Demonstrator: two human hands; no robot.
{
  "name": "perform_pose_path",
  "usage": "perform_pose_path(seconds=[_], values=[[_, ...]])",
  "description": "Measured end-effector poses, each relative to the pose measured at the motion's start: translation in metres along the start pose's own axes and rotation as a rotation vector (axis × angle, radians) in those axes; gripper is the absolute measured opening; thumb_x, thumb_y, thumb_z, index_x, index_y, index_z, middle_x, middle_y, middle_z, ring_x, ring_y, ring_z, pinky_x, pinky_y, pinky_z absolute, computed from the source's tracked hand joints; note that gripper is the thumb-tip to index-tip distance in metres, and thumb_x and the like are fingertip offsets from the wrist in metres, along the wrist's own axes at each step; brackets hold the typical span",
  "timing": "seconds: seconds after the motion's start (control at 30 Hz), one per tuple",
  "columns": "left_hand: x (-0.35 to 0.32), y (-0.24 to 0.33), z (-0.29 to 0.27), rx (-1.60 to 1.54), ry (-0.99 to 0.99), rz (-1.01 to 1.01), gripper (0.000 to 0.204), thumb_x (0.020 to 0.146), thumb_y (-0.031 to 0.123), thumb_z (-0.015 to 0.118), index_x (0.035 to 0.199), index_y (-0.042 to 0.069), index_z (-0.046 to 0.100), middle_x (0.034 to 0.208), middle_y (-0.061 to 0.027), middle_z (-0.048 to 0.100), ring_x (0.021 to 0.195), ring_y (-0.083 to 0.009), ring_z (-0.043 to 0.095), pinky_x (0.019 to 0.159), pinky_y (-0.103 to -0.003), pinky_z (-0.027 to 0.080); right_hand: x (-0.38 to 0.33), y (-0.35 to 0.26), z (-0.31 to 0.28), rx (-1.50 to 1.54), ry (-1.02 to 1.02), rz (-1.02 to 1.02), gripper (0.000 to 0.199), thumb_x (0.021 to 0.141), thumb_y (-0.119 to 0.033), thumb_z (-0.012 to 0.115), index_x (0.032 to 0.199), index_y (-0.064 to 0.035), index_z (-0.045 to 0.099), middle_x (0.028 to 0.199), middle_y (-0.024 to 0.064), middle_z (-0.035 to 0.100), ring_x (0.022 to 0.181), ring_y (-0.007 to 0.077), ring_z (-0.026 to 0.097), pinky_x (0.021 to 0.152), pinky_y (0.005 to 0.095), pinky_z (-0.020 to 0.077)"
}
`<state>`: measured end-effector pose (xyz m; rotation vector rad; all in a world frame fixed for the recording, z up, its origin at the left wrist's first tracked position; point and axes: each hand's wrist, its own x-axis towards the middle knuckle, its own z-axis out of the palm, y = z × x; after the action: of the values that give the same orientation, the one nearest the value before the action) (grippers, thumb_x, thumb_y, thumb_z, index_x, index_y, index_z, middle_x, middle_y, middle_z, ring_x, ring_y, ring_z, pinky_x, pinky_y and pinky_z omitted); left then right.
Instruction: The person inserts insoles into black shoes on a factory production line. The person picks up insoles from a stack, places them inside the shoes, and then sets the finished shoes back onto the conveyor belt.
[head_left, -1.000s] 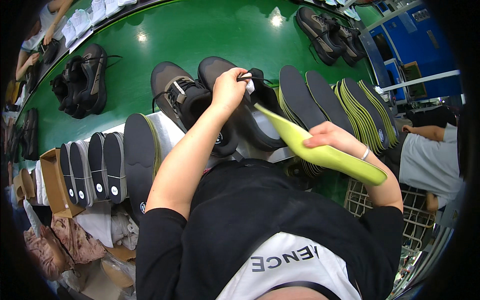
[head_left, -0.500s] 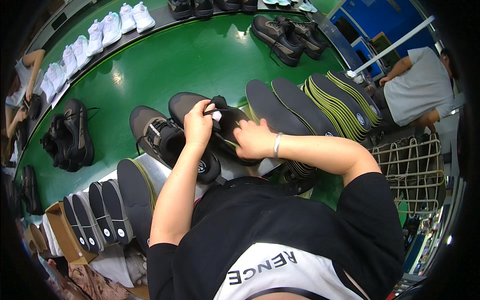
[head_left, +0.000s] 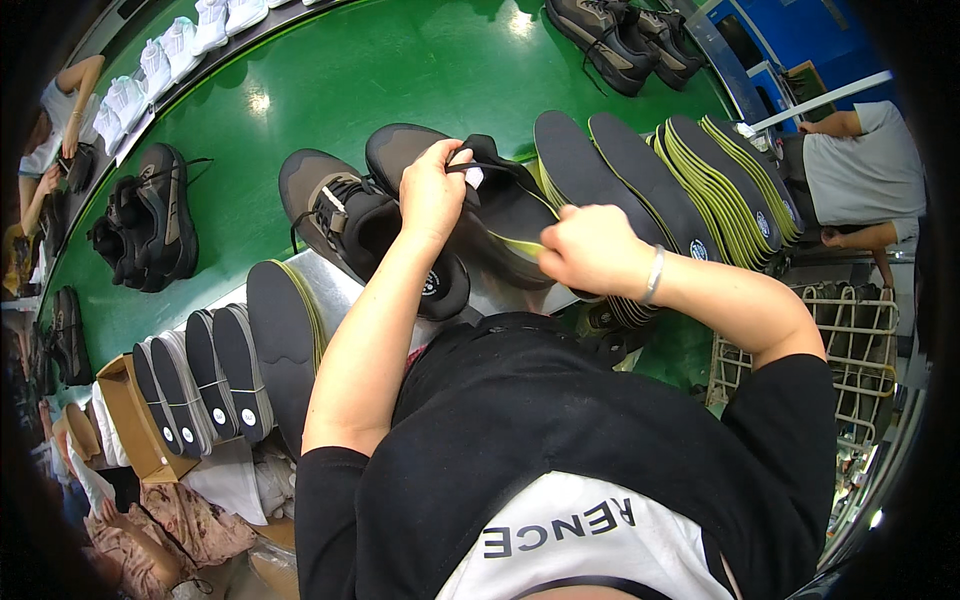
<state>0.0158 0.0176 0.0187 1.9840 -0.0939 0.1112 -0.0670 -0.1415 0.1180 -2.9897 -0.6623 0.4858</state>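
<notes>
Glossy green conveyor belt [head_left: 330,90], row of white sneakers [head_left: 170,50] at its far edge, fanned black-and-yellow insoles [head_left: 700,170] — cardboard box [head_left: 125,420], wire basket [head_left: 860,340].

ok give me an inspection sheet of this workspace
surface: green belt, glossy
job's things: dark shoe held open; yellow-edged insole going in; second shoe beside it
clutter: insole rows right, more insoles left, cardboard box
grippers: left hand grips the shoe's tongue; right hand pushes the insole
cables: nothing seen
surroundings: other shoe pairs on the belt, wire basket, a co-worker right
</notes>
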Motion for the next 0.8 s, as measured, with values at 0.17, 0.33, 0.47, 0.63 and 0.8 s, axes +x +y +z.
perform_pose_path(seconds=[0.17, 0.33, 0.47, 0.63, 0.8], values=[[-0.001, 0.001, 0.004, 0.007, 0.015, 0.001, 0.021, 0.078, 0.022, 0.058, 0.091, 0.006, 0.061, 0.086, -0.0143, 0.061, 0.081, -0.0301, 0.059, 0.070, -0.035, 0.045, 0.032, 0.004, 0.029, -0.125, -0.028, -0.032, 0.021, 0.067, -0.021, 0.055, 0.067, -0.0014, 0.063, 0.066, 0.0165, 0.059, 0.064, 0.0295, 0.060, 0.057, 0.0375, 0.0482], [0.001, -0.001, 0.004, 0.003, 0.003, -0.020, 0.021, 0.078, 0.022, 0.058, 0.091, 0.006, 0.061, 0.086, -0.0142, 0.061, 0.081, -0.0304, 0.059, 0.070, -0.035, 0.045, 0.053, -0.001, 0.018, -0.093, -0.249, 0.055, 0.018, 0.065, -0.017, 0.055, 0.071, -0.0020, 0.065, 0.072, 0.0174, 0.062, 0.070, 0.0294, 0.062, 0.062, 0.0369, 0.0488], [-0.002, 0.002, 0.003, -0.015, -0.002, -0.017, 0.021, 0.078, 0.022, 0.058, 0.092, 0.006, 0.061, 0.086, -0.0143, 0.061, 0.081, -0.0302, 0.059, 0.070, -0.035, 0.045, 0.067, -0.002, 0.037, -0.042, -0.184, 0.108, 0.017, 0.065, -0.015, 0.055, 0.071, -0.0029, 0.065, 0.074, 0.0169, 0.062, 0.071, 0.0294, 0.062, 0.064, 0.0365, 0.0488], [-0.002, 0.000, 0.003, -0.029, 0.005, -0.017, 0.023, 0.078, 0.024, 0.058, 0.093, 0.007, 0.061, 0.084, -0.0150, 0.061, 0.078, -0.0297, 0.059, 0.068, -0.034, 0.045, 0.065, 0.001, 0.032, -0.100, -0.251, 0.051, 0.016, 0.064, -0.014, 0.056, 0.072, -0.0027, 0.065, 0.073, 0.0160, 0.062, 0.072, 0.0287, 0.062, 0.064, 0.0365, 0.0487], [-0.003, 0.001, 0.005, 0.029, -0.054, 0.011, 0.021, 0.079, 0.016, 0.060, 0.096, 0.003, 0.060, 0.081, -0.0160, 0.062, 0.073, -0.0216, 0.062, 0.067, -0.029, 0.046, 0.065, -0.003, 0.022, -0.022, -0.393, 0.081, 0.016, 0.064, -0.014, 0.057, 0.072, -0.0032, 0.065, 0.072, 0.0151, 0.062, 0.071, 0.0286, 0.062, 0.065, 0.0363, 0.0488]])
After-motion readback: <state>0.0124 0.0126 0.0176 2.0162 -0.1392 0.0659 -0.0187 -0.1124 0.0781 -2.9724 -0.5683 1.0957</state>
